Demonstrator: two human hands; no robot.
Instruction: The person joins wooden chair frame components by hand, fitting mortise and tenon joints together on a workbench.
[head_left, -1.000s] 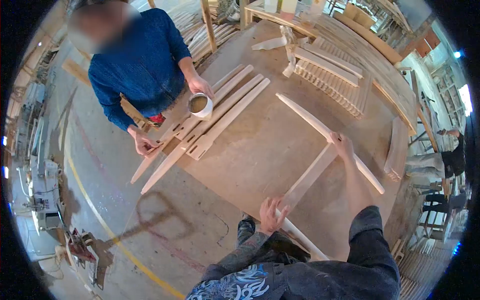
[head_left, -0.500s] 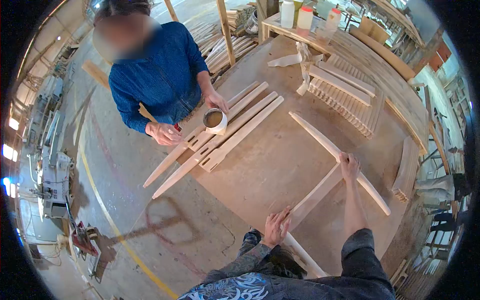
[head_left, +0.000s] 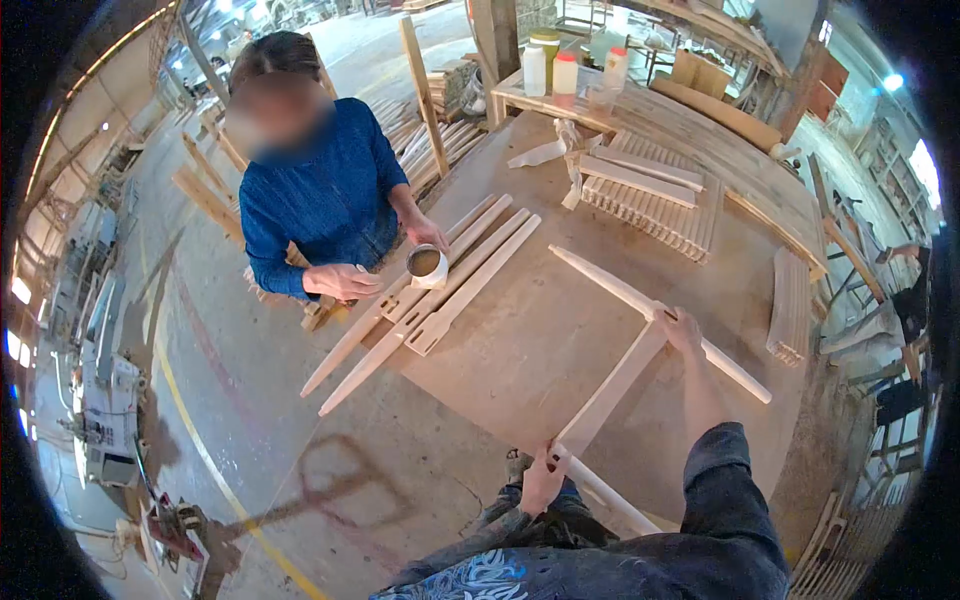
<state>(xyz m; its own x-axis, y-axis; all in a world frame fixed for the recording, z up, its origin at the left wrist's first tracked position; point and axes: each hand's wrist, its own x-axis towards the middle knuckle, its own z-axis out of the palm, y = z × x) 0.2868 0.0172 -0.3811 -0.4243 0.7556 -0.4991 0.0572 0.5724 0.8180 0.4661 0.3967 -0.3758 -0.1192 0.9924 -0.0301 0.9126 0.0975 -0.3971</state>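
Observation:
An H-shaped wooden frame lies before me: two tapered legs joined by a flat rail (head_left: 612,390). My right hand (head_left: 682,332) is closed around the joint of the far leg (head_left: 600,277) and the rail. At the near end of the rail, my left hand (head_left: 543,483) grips the joint with the near leg (head_left: 610,500). Part of the near leg is hidden by my clothes. Across the table a co-worker in a blue jacket (head_left: 320,195) holds a cup of brownish stuff (head_left: 425,264) over several slotted wooden legs (head_left: 470,290). Something thin is in that person's other hand.
Stacked slats (head_left: 650,205) lie at the table's back, beside crumpled whitish material (head_left: 572,160). Curved wooden pieces (head_left: 790,305) are piled at the right edge. Bottles (head_left: 565,78) stand on the raised back bench. Machinery (head_left: 105,420) stands on the floor at left.
My left hand has gone from spread fingers on the rail's end to a grip around the near joint. The co-worker's free hand has drawn back from the slotted legs. My view has shifted.

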